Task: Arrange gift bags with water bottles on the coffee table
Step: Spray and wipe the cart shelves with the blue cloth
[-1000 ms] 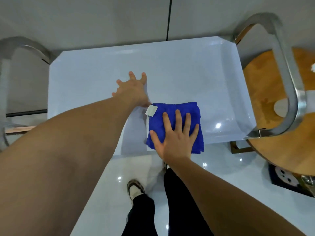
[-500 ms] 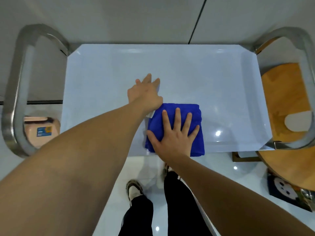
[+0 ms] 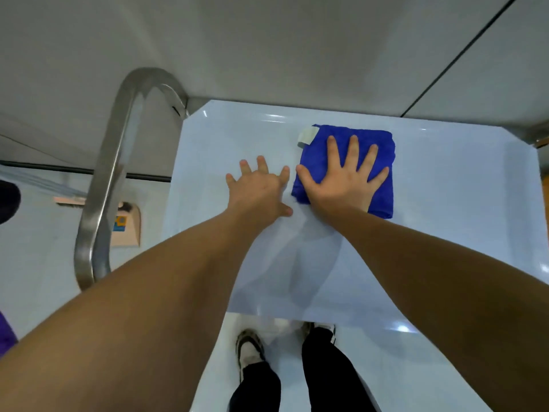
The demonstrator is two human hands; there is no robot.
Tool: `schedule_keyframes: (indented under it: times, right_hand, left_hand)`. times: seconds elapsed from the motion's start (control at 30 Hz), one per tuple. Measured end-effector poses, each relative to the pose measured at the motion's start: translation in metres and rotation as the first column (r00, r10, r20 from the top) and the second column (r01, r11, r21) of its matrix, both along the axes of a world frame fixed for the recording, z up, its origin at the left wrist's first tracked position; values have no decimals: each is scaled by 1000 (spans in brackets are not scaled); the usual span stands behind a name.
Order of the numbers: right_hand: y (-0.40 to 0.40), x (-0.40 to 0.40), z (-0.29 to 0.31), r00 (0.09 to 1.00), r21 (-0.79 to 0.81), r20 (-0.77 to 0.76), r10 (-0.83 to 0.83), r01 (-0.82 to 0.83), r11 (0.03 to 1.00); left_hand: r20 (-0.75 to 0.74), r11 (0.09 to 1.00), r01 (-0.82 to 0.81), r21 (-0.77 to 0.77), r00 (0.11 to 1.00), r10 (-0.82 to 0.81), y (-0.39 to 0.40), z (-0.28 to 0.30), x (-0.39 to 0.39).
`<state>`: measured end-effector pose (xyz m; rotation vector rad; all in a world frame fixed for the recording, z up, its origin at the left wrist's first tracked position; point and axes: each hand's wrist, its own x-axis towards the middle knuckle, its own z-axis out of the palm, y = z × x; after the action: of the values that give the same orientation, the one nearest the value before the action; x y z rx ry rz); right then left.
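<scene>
A glossy white coffee table [image 3: 445, 233] fills the middle of the view. A folded blue cloth [image 3: 383, 147] with a white label lies near the table's far edge. My right hand [image 3: 344, 179] presses flat on the cloth with fingers spread. My left hand [image 3: 258, 191] rests flat on the bare tabletop just left of the cloth, fingers straight. No gift bags or water bottles are in view.
A curved steel table leg [image 3: 104, 185] loops at the left. A pink container [image 3: 127, 227] sits on the floor beside it. My feet [image 3: 249, 349] stand on the shiny white floor at the table's near edge. A grey wall runs behind.
My right hand has pushed the blue cloth from the table's near edge to its far edge. The view has shifted left, and the wooden stool at the right has left the frame.
</scene>
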<state>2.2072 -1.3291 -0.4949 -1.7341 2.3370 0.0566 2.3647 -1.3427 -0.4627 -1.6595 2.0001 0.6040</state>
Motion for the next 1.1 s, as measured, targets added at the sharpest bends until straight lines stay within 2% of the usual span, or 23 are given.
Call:
schedule_keyframes:
  times: [0.17, 0.43, 0.6, 0.73, 0.9, 1.1]
  right_hand:
    - [-53, 5, -2, 1000, -24, -16, -21, 20, 1000]
    - [-41, 5, 3, 1000, -9, 9, 11, -11, 1000]
    - [7, 7, 4, 998, 21, 11, 68, -68, 997]
    - [70, 24, 2, 999, -78, 28, 21, -19, 997]
    - [129, 38, 9, 996, 23, 81, -40, 38, 999]
    - [201, 84, 19, 991, 84, 133, -26, 15, 996]
  left_hand:
    - [32, 999, 46, 5, 998, -46, -3, 5, -1]
    - [16, 997, 59, 43, 998, -60, -2, 2, 5]
    - [-12, 999, 17, 43, 1000, -16, -3, 7, 2]
    - [-38, 999, -39, -3, 999, 39, -4, 5, -1]
    - [-42, 998, -34, -53, 999, 31, 0, 3, 1]
    - [-9, 999, 1, -54, 1000, -2, 1, 4, 0]
